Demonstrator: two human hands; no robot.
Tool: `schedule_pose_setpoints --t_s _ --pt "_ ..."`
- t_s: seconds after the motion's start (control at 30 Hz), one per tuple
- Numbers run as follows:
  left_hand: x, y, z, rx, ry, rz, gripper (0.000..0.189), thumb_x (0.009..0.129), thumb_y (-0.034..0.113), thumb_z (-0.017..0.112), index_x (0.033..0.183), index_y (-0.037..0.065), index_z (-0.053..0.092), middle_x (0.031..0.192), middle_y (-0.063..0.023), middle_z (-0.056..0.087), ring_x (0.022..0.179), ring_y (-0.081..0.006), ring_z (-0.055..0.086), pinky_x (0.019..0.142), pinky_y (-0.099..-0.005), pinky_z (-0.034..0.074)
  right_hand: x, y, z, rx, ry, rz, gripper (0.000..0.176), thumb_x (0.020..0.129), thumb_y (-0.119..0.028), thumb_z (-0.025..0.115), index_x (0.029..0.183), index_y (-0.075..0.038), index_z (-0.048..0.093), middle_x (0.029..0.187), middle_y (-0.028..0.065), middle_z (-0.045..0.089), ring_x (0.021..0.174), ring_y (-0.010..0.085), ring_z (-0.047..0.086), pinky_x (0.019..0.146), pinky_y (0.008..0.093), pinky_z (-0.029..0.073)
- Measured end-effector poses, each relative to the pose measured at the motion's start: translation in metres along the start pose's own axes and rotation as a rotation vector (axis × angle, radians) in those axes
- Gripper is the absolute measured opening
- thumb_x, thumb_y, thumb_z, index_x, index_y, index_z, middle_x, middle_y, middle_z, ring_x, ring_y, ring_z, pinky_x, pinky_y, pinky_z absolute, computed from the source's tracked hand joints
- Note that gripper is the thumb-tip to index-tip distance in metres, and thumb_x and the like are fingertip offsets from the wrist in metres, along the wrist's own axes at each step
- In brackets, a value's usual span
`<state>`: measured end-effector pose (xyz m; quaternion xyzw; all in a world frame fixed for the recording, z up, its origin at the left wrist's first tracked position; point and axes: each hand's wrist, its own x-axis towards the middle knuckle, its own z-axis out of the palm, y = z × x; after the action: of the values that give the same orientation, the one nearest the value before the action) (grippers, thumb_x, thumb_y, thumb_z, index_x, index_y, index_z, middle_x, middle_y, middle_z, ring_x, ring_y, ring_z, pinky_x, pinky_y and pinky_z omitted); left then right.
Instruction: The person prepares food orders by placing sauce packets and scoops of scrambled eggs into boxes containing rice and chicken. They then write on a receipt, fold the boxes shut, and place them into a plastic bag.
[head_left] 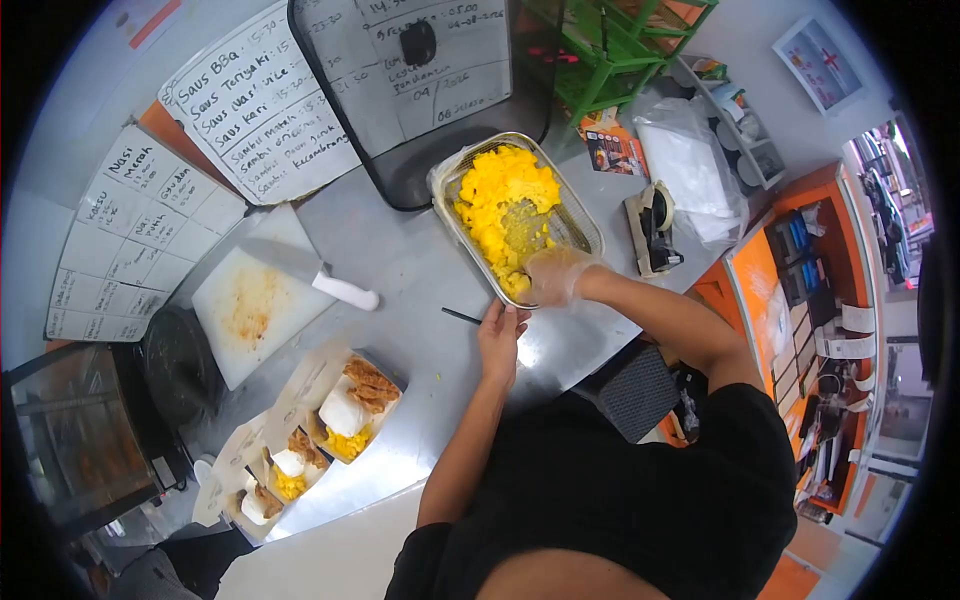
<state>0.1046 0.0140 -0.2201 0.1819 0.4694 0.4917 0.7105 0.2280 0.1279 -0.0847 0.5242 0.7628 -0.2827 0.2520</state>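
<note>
A metal mesh tray (590, 222) holds fluffy yellow scrambled egg (495, 200), with a patch of its bottom showing through. My right hand (556, 277), in a clear plastic glove, reaches into the tray's near end. Its fingers are curled around some egg, the tips partly hidden. My left hand (500, 338) is bare and pinches the tray's near rim. Beside it lies a thin dark stick (460, 315). At the lower left stand open food boxes with white rice (342, 413), fried chicken (370, 384) and yellow egg (347, 443).
A white-handled knife (345, 290) rests across a stained white cutting board (230, 300). Handwritten boards (260, 100) and a black-rimmed tray (370, 170) lean at the back. On the right are a tape dispenser (652, 230), plastic bags (690, 165) and a green rack (610, 70).
</note>
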Motion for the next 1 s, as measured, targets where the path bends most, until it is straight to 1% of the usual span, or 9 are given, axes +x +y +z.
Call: schedule_pose_setpoints --t_s 0.13,0.23,0.3,0.43,0.5,0.63,0.73,0.83,1.0 --pt "-0.004 0.007 0.001 0.037 -0.004 -0.005 0.043 0.103 0.024 0.058 0.139 0.001 0.051 0.111 -0.0072 0.068 0.103 -0.0158 0.064 0.086 -0.0299 0.049 0.014 0.033 0.018 0.105 0.060 -0.014 0.055 0.087 -0.044 0.060 0.117 0.001 0.065 0.109 0.0268 0.068 0.102 0.0401 0.067 0.093 0.0456 0.050" --pt "-0.005 0.009 0.002 0.026 0.009 -0.024 0.043 0.103 0.026 0.058 0.138 0.002 0.052 0.110 -0.0067 0.068 0.103 -0.0151 0.063 0.086 -0.0296 0.048 0.016 0.041 0.019 0.118 0.149 0.026 0.057 0.088 -0.040 0.059 0.129 -0.001 0.057 0.110 0.0263 0.068 0.103 0.0408 0.066 0.093 0.0467 0.050" --pt "-0.004 0.006 0.000 0.025 -0.006 -0.007 0.042 0.103 0.025 0.058 0.137 0.002 0.053 0.110 -0.0067 0.068 0.103 -0.0150 0.063 0.086 -0.0295 0.048 0.015 0.034 0.019 0.261 0.440 0.124 0.063 0.089 -0.037 0.058 0.138 0.001 0.045 0.106 0.0277 0.068 0.099 0.0427 0.067 0.089 0.0492 0.051" --pt "-0.003 0.006 0.000 0.011 -0.008 -0.018 0.041 0.103 0.024 0.059 0.137 0.002 0.054 0.109 -0.0067 0.068 0.102 -0.0146 0.063 0.086 -0.0290 0.048 0.005 0.007 0.023 0.083 0.309 0.131 0.068 0.091 -0.039 0.058 0.140 0.004 0.039 0.100 0.0288 0.069 0.092 0.0442 0.068 0.083 0.0525 0.052" --pt "-0.002 0.005 -0.001 0.000 -0.009 -0.013 0.041 0.102 0.024 0.059 0.137 0.003 0.054 0.110 -0.0067 0.068 0.102 -0.0147 0.063 0.086 -0.0289 0.048 -0.007 -0.001 0.024 0.037 0.258 0.020 0.069 0.094 -0.041 0.053 0.142 0.006 0.035 0.094 0.0278 0.070 0.088 0.0422 0.070 0.081 0.0530 0.053" --pt "-0.002 0.001 -0.001 -0.022 -0.011 -0.002 0.041 0.102 0.023 0.059 0.137 0.003 0.053 0.111 -0.0068 0.068 0.103 -0.0151 0.063 0.087 -0.0292 0.048 -0.015 0.004 0.024 -0.056 0.282 -0.069 0.070 0.094 -0.045 0.053 0.140 0.006 0.038 0.092 0.0270 0.070 0.088 0.0420 0.070 0.081 0.0516 0.053" --pt "-0.002 0.000 0.001 -0.047 0.008 0.005 0.041 0.102 0.022 0.059 0.138 0.003 0.053 0.106 -0.0054 0.070 0.098 -0.0128 0.065 0.083 -0.0264 0.050 -0.016 0.009 0.013 -0.076 0.199 -0.103 0.072 0.094 -0.051 0.054 0.141 0.002 0.038 0.096 0.0279 0.070 0.089 0.0434 0.069 0.081 0.0517 0.054" --pt "-0.004 0.005 0.001 -0.017 -0.002 -0.008 0.041 0.103 0.023 0.059 0.138 0.003 0.052 0.113 -0.0061 0.068 0.104 -0.0146 0.062 0.088 -0.0294 0.048 -0.011 0.011 0.010 -0.089 0.178 -0.155 0.070 0.094 -0.054 0.055 0.139 -0.003 0.040 0.096 0.0268 0.070 0.091 0.0419 0.069 0.081 0.0509 0.054" --pt "-0.001 0.000 -0.001 -0.023 -0.011 0.000 0.042 0.103 0.024 0.058 0.139 0.003 0.052 0.113 -0.0058 0.067 0.104 -0.0145 0.062 0.088 -0.0295 0.048 -0.006 0.012 0.006 -0.145 0.115 -0.161 0.051 0.093 -0.051 0.058 0.119 -0.006 0.057 0.096 0.0206 0.072 0.090 0.0374 0.070 0.079 0.0488 0.054"
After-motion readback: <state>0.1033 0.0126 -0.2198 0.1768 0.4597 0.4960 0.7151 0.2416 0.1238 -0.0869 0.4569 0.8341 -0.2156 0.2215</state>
